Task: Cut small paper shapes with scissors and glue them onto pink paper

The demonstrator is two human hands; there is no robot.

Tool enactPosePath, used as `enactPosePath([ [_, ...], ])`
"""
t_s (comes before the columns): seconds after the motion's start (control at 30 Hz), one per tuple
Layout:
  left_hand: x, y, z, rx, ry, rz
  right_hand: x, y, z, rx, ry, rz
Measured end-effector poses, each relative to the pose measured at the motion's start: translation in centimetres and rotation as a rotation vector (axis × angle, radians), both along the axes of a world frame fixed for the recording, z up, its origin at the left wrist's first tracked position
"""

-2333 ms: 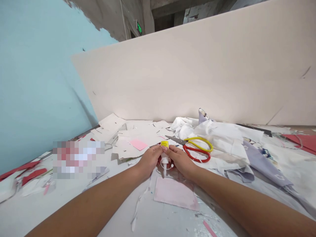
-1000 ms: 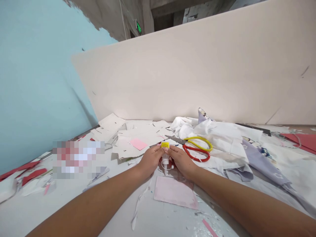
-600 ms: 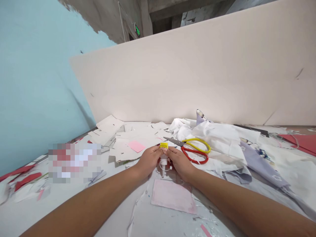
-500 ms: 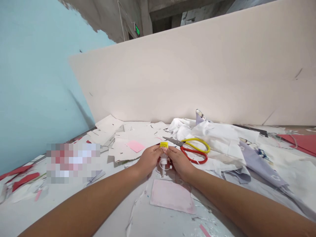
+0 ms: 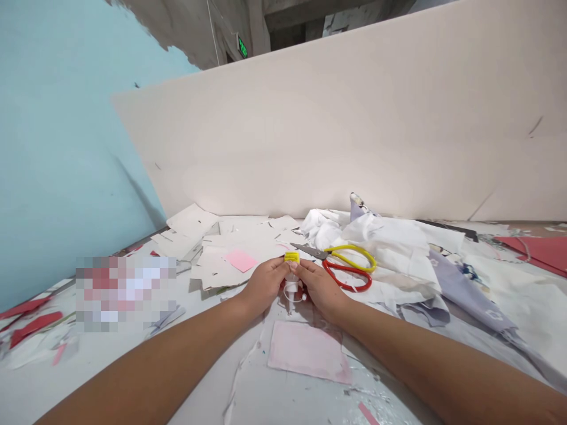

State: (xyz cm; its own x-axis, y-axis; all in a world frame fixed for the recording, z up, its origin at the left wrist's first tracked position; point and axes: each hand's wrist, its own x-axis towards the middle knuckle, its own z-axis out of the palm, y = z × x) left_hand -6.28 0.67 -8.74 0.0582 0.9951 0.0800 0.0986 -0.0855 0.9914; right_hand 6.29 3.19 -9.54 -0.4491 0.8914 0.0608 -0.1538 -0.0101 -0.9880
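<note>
Both hands are closed around a small glue bottle (image 5: 291, 257) with a yellow label. Its white nozzle points down toward me, and a small cap hangs from it on a loop. My left hand (image 5: 264, 282) grips it from the left, thumb pressed near the label. From the other side my right hand (image 5: 319, 288) pinches it, thumb beside the left one. Much of the bottle's body is hidden by the fingers. Below the nozzle, apart from it, a pale pink rectangular piece (image 5: 309, 352) lies flat on the table.
Scissors (image 5: 349, 265) with one yellow and one red handle lie just beyond my right hand. A pink paper (image 5: 241, 260) rests on cut white card (image 5: 208, 274) at left. Crumpled white and lilac cloth (image 5: 398, 254) covers the right side. A pale board (image 5: 310, 141) stands behind.
The view has shifted slightly, so everything sits a little further left. Both hands keep the same hold on the glue bottle.
</note>
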Motion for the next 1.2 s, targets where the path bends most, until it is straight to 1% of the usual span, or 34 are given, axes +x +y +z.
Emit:
enactPosePath([
  [0.17,-0.2,0.1,0.3,0.017,0.050,0.042,-0.1,0.2,0.0,0.008,-0.014,-0.006],
  [0.3,-0.3,0.2,0.8,0.055,0.124,0.082,0.1,0.3,0.5,0.031,-0.027,0.011],
  [0.4,-0.4,0.3,0.9,0.081,0.175,0.086,0.3,0.5,0.7,0.050,-0.036,0.033],
  [0.57,-0.5,0.4,0.7,0.085,0.189,0.082,0.4,0.9,0.7,0.068,-0.047,0.081],
  [0.8,-0.5,0.4,0.9,0.109,0.220,0.062,0.5,1.3,0.7,0.089,-0.066,0.102],
  [0.93,-0.6,0.5,0.9,0.121,0.232,0.074,0.5,1.3,0.8,0.115,-0.073,0.114],
  [1.2,-0.6,0.7,0.7,0.116,0.210,0.070,0.7,1.5,1.0,0.175,-0.110,0.118],
])
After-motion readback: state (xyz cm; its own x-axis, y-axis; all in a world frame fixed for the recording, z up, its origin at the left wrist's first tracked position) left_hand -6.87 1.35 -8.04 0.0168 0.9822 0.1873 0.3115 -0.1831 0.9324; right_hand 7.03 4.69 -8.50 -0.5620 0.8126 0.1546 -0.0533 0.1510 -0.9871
